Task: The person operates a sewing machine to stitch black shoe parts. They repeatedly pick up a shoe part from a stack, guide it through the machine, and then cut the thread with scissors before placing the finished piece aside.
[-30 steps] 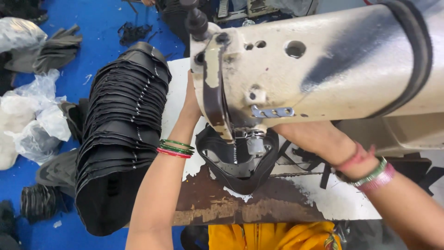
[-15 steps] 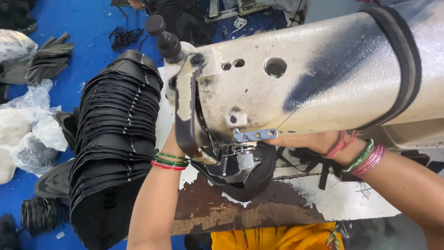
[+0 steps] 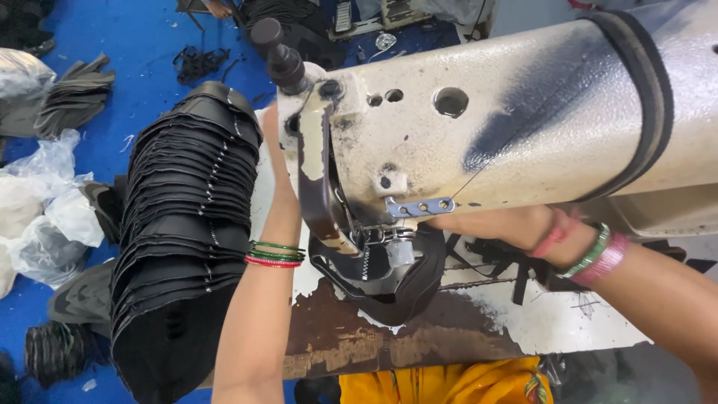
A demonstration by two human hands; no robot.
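Black shoe-upper piece [image 3: 389, 288] sat under the presser foot [image 3: 400, 251] of the sewing machine [image 3: 479, 142], on the worn white surface [image 3: 553, 322]. Right hand [image 3: 486, 224] was mostly hidden behind the machine head, at the piece's right edge; I couldn't tell whether its grip was closed on the piece or just resting flat. Left hand [image 3: 273, 161] was up beside the machine's face, fingers hidden behind the head, so its grip state was unknown too.

Risks as I judged them: both hands worked blind-close to the needle zone, so a finger could have been caught; the curved piece could have slipped and the stitch line run off.

Tall stack of black pieces [image 3: 179, 232] crowded the left forearm. Bangles [image 3: 275, 253] and wristbands [image 3: 594, 254] could have snagged. Plastic bags [image 3: 45, 217] lay on the blue floor [image 3: 134, 45].
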